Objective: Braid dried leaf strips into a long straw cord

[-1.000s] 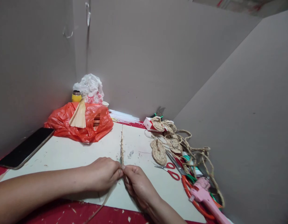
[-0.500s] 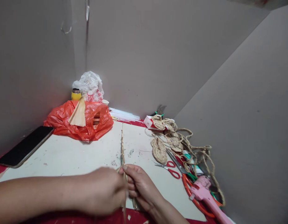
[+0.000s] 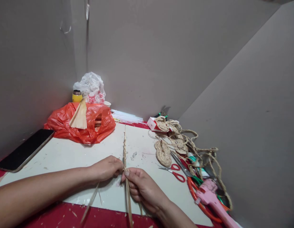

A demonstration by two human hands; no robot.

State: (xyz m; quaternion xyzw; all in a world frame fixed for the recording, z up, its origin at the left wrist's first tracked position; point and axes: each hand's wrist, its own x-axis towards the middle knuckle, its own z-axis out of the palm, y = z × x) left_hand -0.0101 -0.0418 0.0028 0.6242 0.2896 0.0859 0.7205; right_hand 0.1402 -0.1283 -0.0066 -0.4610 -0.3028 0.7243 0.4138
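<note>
A thin straw-coloured braid (image 3: 124, 148) runs away from me along the white board (image 3: 101, 196). My left hand (image 3: 110, 168) is closed at the left side of the braid's near end, and a loose fibre strand trails from under it toward the lower left. Opposite it, my right hand (image 3: 143, 186) pinches the braid's near end between thumb and forefinger. A flat strand (image 3: 128, 202) hangs from that pinch toward the front edge, and another strand end shows below the right palm. The left fingertips are partly hidden.
Small red-handled scissors (image 3: 175, 172), larger shears, a pink glue gun (image 3: 210, 196) and coiled braid pieces (image 3: 163, 153) lie on the right. At back left sit a red plastic bag (image 3: 63, 120) with a dried husk piece on it and a phone (image 3: 25, 150).
My left hand has moved up and away from me to the braid's near end, bringing a strand out to the left. The right hand keeps its pinch in nearly the same place.
</note>
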